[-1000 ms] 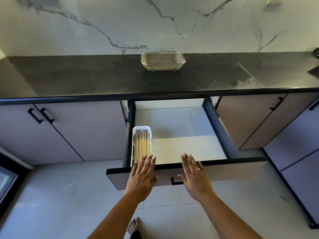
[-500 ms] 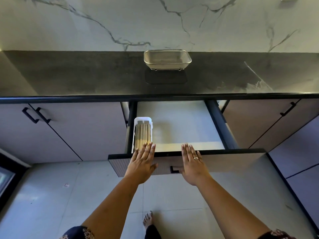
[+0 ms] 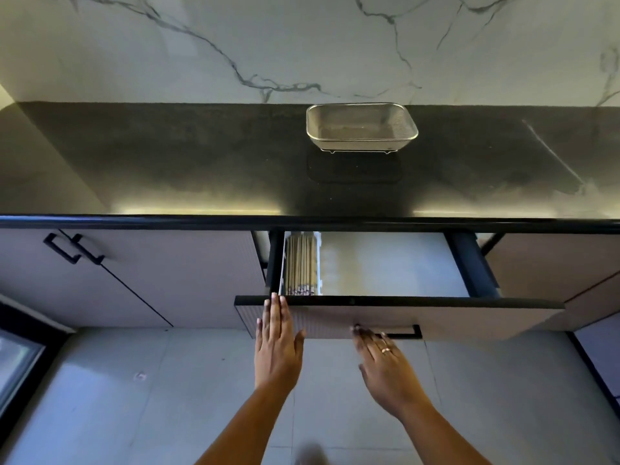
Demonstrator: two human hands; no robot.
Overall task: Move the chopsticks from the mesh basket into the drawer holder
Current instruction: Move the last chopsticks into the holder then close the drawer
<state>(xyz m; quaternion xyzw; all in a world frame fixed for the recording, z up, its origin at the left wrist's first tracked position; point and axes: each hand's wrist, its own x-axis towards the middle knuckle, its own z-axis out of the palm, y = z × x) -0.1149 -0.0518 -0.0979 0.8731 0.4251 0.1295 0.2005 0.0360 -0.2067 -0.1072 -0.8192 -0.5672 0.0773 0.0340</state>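
The metal mesh basket (image 3: pixel 361 127) sits on the dark countertop with nothing in it. Below it the drawer (image 3: pixel 396 319) stands partly open. A white holder (image 3: pixel 319 263) at the drawer's left side carries several wooden chopsticks (image 3: pixel 301 263) lying lengthwise; its far end is hidden under the counter edge. My left hand (image 3: pixel 276 347) lies flat against the drawer front, fingertips at the top edge just below the holder. My right hand (image 3: pixel 382 360) is flat too, fingers spread, fingertips at the black drawer handle (image 3: pixel 407 333). Neither hand holds anything.
The black counter edge (image 3: pixel 167 222) overhangs the cabinets. Closed cabinet doors with black handles (image 3: pixel 72 250) flank the drawer on the left, more doors on the right. Grey tiled floor (image 3: pixel 117 397) lies below. A marble wall (image 3: pixel 302 45) backs the counter.
The drawer has slid inward under both flat hands, so less of the holder and chopsticks shows. My right hand has dropped from the top edge down to the handle.
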